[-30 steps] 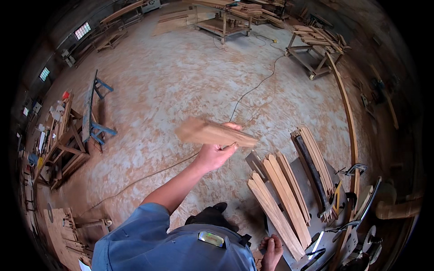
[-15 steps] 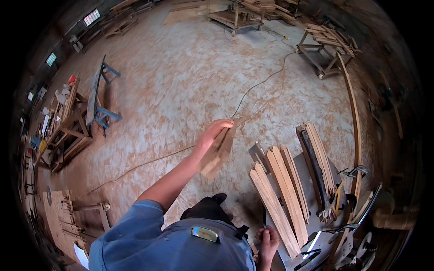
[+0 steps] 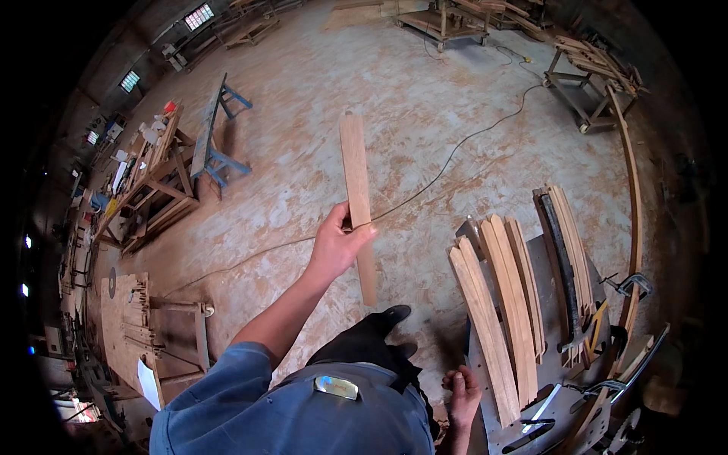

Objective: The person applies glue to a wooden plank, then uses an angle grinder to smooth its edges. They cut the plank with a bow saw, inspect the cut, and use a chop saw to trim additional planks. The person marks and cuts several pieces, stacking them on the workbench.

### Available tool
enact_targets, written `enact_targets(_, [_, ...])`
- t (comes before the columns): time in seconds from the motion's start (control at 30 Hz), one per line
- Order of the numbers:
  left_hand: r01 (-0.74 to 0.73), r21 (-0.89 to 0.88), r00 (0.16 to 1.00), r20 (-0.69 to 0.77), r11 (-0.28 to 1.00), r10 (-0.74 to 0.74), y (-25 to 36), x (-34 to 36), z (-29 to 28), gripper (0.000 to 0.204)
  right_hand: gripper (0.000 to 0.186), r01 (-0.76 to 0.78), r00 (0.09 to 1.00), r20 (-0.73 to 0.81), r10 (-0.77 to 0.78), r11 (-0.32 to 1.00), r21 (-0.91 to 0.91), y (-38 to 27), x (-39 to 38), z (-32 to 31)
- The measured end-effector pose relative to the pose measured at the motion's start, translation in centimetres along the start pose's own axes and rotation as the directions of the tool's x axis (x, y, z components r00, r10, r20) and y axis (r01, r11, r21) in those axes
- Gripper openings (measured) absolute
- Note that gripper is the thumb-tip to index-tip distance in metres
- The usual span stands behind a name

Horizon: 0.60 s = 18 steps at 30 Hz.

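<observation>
Grasping a single wooden slat (image 3: 355, 163) by its nearer half, the left hand (image 3: 339, 246) holds it over the floor (image 3: 425, 136), with the thumb (image 3: 364, 233) pressed against the wood. The slat's far end points to 12 o'clock; its near end points towards 6 o'clock, close to a dark shoe (image 3: 397, 312) in view.

Reckoned from the left hand, the right hand (image 3: 461, 393) is at 5 o'clock, fingers curled in; I cannot tell whether they close on anything. It is just beside a grey metal table (image 3: 550, 296) at 4 o'clock, which bears several loose slats (image 3: 485, 334), some with pointed ends. Farther across that table, a dark bar (image 3: 563, 273) lies alongside more slats (image 3: 578, 258). A clamp (image 3: 635, 285) is at 3 o'clock.

At 10 o'clock stands a blue trestle (image 3: 206, 144), with a cluttered wooden workbench (image 3: 155, 189) beyond it. A wheeled cart (image 3: 589, 76) loaded with wood is at 2 o'clock, and a cable (image 3: 447, 165) curves over the floor towards it.
</observation>
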<state>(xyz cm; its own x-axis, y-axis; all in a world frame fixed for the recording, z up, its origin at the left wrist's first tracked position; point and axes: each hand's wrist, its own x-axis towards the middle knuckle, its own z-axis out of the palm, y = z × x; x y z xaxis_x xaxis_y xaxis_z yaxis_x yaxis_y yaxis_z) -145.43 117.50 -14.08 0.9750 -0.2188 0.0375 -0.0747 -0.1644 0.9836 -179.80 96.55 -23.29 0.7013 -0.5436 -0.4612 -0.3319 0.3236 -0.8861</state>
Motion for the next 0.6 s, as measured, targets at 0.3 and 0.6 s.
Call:
enact_targets(0.3, [-0.035, 0.054, 0.997, -0.069, 0.998, 0.039, 0.4, -1.5, 1.2, 0.028, 0.029, 0.032, 0.999, -0.008, -0.032, 0.998, -0.056, -1.5, -0.9, -0.9])
enact_targets(0.6, [0.044, 0.276, 0.988, 0.128, 0.96, -0.082, 0.4, -2.4, 0.3, 0.047, 0.039, -0.048, 0.999, -0.018, 0.046, 0.987, -0.154, -3.1, 0.1, -1.8])
